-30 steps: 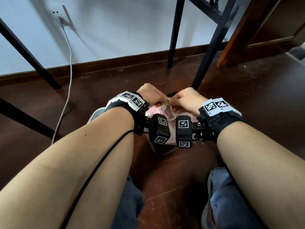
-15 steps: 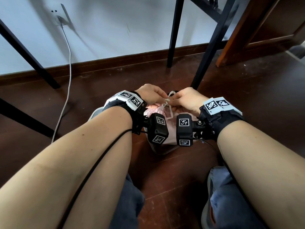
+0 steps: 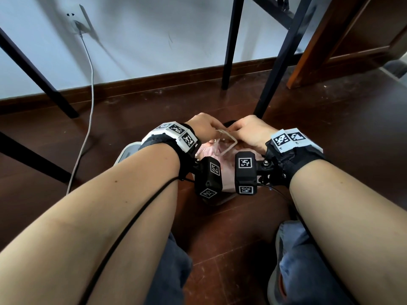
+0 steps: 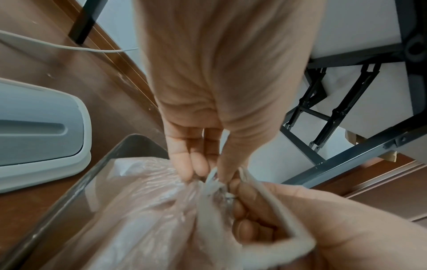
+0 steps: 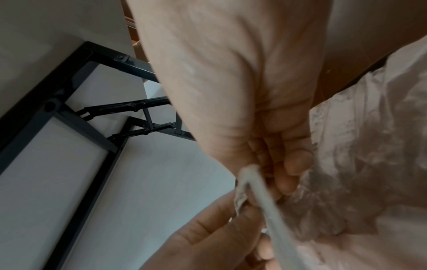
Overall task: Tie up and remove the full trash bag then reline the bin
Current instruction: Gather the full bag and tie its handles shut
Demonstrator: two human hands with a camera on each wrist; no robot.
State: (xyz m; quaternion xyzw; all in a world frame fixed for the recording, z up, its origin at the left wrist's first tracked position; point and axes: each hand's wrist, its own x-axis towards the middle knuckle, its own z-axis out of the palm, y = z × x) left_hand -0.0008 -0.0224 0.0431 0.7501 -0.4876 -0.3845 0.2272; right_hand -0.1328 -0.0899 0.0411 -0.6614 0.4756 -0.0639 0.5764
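A full pink translucent trash bag (image 3: 217, 154) sits in a dark bin (image 4: 76, 191) on the floor between my knees. Its top is gathered, with white drawstring loops (image 3: 226, 143) standing up from it. My left hand (image 3: 203, 128) pinches the drawstring and the gathered neck of the trash bag (image 4: 148, 210) from the left. My right hand (image 3: 248, 132) grips a drawstring loop (image 5: 256, 184) from the right, its fingers curled round it. The two hands touch above the bag (image 5: 369, 164). The wrist cameras hide much of the bin.
The bin's grey-white lid (image 4: 34, 131) lies on the dark wood floor left of the bin. Black metal table legs (image 3: 273, 69) stand just beyond the hands. A white cable (image 3: 90, 102) runs down from a wall socket at the left. My knees in jeans (image 3: 299, 260) flank the bin.
The drawstring loop has been drawn wider and lies out toward my right hand. Both hands stay together over the bag's top.
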